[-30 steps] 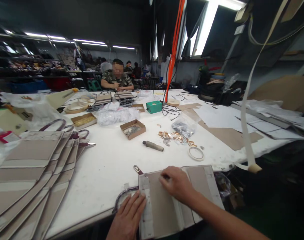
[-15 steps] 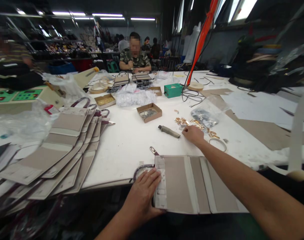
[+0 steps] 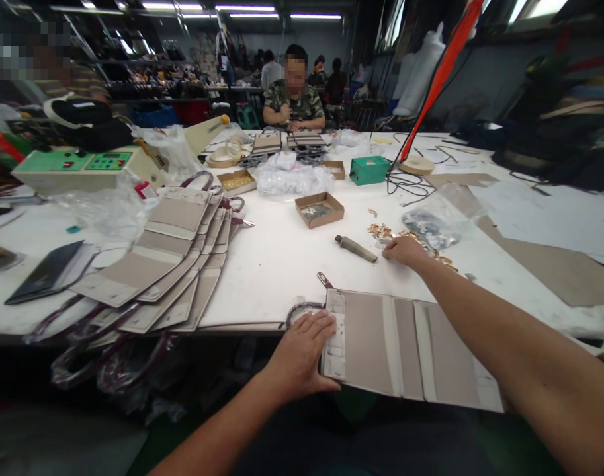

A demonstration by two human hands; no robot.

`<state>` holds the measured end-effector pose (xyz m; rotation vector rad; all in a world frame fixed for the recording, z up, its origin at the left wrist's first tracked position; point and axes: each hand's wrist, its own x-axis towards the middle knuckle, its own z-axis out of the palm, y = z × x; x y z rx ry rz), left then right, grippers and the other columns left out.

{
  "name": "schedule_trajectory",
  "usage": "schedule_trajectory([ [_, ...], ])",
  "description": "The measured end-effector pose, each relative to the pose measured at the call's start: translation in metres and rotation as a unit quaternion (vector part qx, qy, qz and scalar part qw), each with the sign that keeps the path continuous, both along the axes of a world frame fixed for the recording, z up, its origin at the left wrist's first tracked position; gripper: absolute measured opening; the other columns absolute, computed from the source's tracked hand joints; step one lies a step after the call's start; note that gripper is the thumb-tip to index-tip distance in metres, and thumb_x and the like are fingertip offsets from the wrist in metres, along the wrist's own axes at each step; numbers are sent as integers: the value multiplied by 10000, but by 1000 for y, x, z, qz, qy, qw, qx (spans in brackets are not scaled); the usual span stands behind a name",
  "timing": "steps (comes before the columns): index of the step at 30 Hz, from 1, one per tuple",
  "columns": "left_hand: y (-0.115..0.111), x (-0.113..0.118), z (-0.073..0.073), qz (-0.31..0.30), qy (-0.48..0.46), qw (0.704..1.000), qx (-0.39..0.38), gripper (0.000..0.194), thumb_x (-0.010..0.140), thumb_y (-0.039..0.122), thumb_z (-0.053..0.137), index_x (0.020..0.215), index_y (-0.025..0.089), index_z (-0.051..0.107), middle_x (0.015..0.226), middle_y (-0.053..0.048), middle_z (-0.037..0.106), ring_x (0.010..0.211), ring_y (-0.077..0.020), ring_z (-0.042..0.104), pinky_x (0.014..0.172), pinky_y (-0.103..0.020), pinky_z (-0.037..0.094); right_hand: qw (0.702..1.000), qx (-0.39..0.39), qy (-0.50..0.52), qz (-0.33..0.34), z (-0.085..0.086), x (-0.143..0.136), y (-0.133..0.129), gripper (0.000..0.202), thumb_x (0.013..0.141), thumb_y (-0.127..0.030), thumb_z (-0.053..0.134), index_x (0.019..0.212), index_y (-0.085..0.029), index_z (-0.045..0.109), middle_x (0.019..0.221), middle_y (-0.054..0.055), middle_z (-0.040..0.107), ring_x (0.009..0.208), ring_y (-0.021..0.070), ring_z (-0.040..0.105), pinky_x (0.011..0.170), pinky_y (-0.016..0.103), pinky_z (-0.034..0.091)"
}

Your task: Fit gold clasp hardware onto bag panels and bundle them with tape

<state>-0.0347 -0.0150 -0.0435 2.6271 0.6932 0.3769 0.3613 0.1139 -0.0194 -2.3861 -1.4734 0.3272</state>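
Left hand (image 3: 304,347): fingers flat on panel edge, thumb apart.
Right hand (image 3: 405,252): fingers bunched at gold fittings (image 3: 380,231); grip contents cannot be told.
Panel (image 3: 365,337): rightward from left hand, below right; long axis left-right, right end slanting nearer wearer.
Tab (image 3: 324,280): points away from wearer.

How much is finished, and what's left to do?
On the open flat piece, the purple handle and strap look already on. The left hand holds that piece down while the right hand is by the little gold bits. Probably remaining: adding some bits, since many lie loose. I can't tell whether the stack is finished or waiting.
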Motion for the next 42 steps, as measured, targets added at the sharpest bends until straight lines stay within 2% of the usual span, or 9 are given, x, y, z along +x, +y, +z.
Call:
schedule_trajectory([
  [3,0,0,-2,3,-7,1000,1,1108,521,609,963,1430,151,526,1556,-186,523,1487,-361,434,1264,-548,309,999,25,48,-5,10,-12,-23,143,724,-310,733,805,-193,752,788,57,751,762,222,696,702,310,518],
  [7,-1,0,-3,6,-18,1000,2,1058,533,592,963,1407,164,547,1544,-183,537,1476,-363,448,1260,-553,310,986,75,147,30,26,-61,-86,313,879,-474,616,985,-198,717,817,33,755,737,167,695,662,256,508],
  [10,-3,0,-3,4,-26,1000,7,977,602,575,937,1407,177,551,1547,-182,531,1487,-364,431,1255,-553,314,924,55,366,98,30,-115,-138,319,820,-483,711,917,-180,709,704,22,712,637,151,635,624,258,486],
  [13,-4,1,-2,8,-26,1000,4,1004,615,581,926,1434,160,526,1546,-191,523,1498,-372,407,1256,-550,314,889,-30,446,102,24,-159,-168,311,778,-471,746,849,-173,690,637,9,680,574,145,610,579,252,471],
  [16,-5,2,-1,12,-21,1000,-1,1050,613,589,923,1468,160,489,1547,-191,517,1498,-366,404,1256,-549,315,898,-68,428,80,14,-176,-171,266,778,-429,733,848,-175,689,585,-1,665,522,140,600,525,233,457],
  [20,-6,2,-1,16,-14,1000,-2,1050,591,565,942,1453,160,499,1546,-183,517,1475,-364,430,1260,-539,310,916,-79,387,72,8,-177,-163,166,796,-338,713,830,-177,691,553,-10,662,498,128,603,514,210,470],
  [31,-6,1,-2,9,-16,1000,-1,1107,583,549,959,1488,147,465,1567,-199,493,1491,-380,408,1262,-556,307,951,-95,281,87,11,-181,-162,82,812,-263,670,763,-197,671,515,-17,675,519,154,669,527,211,461],
  [36,-5,-2,-2,-4,-10,1000,3,1021,628,585,927,1474,193,513,1579,-177,486,1498,-385,391,1263,-566,294,952,-95,273,101,6,-177,-159,134,833,-303,641,757,-201,684,535,-15,684,522,155,677,521,212,451],
  [42,-3,0,1,-12,5,1000,5,1049,644,609,910,1520,216,488,1573,-179,488,1479,-404,401,1246,-584,311,948,-119,271,117,8,-174,-155,125,818,-271,606,724,-207,658,519,-21,661,540,162,682,516,217,436],
])
